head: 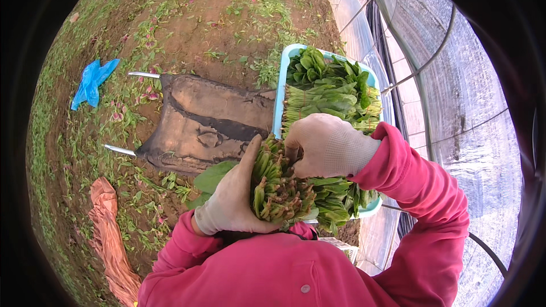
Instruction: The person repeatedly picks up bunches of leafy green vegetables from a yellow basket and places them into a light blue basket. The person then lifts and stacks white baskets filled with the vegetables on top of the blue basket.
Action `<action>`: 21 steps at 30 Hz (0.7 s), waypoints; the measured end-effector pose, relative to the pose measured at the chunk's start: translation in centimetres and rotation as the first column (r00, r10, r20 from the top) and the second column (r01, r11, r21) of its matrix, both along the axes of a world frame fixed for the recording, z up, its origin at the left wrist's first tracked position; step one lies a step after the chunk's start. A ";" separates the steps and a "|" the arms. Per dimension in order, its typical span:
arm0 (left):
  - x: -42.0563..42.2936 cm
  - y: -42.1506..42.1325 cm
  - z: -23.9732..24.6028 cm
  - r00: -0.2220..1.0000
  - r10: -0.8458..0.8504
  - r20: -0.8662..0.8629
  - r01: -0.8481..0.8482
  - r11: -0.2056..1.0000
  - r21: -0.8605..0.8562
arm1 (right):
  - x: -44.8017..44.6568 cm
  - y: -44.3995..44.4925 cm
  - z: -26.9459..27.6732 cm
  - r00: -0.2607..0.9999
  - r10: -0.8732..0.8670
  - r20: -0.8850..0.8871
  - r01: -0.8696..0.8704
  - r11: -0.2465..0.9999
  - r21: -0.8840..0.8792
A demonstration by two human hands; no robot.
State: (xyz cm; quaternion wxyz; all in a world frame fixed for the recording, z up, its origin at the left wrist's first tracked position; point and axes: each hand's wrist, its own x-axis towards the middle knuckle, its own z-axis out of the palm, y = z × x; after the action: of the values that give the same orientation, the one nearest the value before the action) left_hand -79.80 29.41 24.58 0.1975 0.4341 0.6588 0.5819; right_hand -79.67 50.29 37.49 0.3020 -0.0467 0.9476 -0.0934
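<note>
My gloved left hand [232, 200] grips a thick bunch of leafy greens [281, 192], its cut stem ends facing up toward me. A few broad leaves stick out on the left, behind the hand. At the bunch's upper right edge, my gloved right hand [322, 143] has its fingers curled against the stem ends; whether it pinches a stem is hidden. Beyond and beneath the hands stands a light blue plastic basket [279, 106], holding several tied bundles of greens [324, 98] laid in rows.
A worn dark sheet [213, 123] with white end rods lies on the soil left of the basket. Farther left are a blue plastic bag [94, 83] and a crumpled orange cloth [106, 230]. Plastic greenhouse sheeting [465, 106] on curved pipes rises at right. A white crate [341, 247] shows behind my body.
</note>
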 end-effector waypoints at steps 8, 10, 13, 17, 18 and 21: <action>0.0 0.0 0.4 1.000 -0.013 0.014 0.013 1.000 -0.009 | -1.2 -2.0 1.3 0.926 0.326 0.190 -0.361 0.912 0.194; 0.0 0.0 0.4 0.999 0.005 -0.035 -0.006 1.000 -0.013 | -1.1 -2.1 1.4 0.918 0.328 0.224 -0.372 0.907 0.197; -0.1 -0.1 0.5 1.000 -0.003 0.026 0.003 1.000 -0.001 | -0.3 -2.2 1.3 0.936 0.270 0.226 -0.316 0.928 0.199; -0.3 0.0 0.6 1.000 0.008 -0.002 -0.008 1.000 0.029 | 0.8 -1.5 1.2 0.970 0.210 0.125 -0.225 0.968 0.116; -0.3 0.0 0.6 1.000 0.010 -0.015 -0.009 0.999 0.036 | 1.1 -1.2 1.0 0.977 0.200 0.080 -0.207 0.974 0.092; -0.3 0.1 0.6 0.999 0.009 -0.047 -0.008 1.000 0.026 | 1.7 -0.3 0.0 0.982 0.157 -0.107 -0.157 0.988 0.003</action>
State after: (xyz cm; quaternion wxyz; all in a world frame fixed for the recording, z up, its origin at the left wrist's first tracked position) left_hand -80.14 29.46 25.20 0.1737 0.4474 0.6577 0.5806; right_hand -77.99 50.01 37.49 0.2571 -0.1270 0.9555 -0.0692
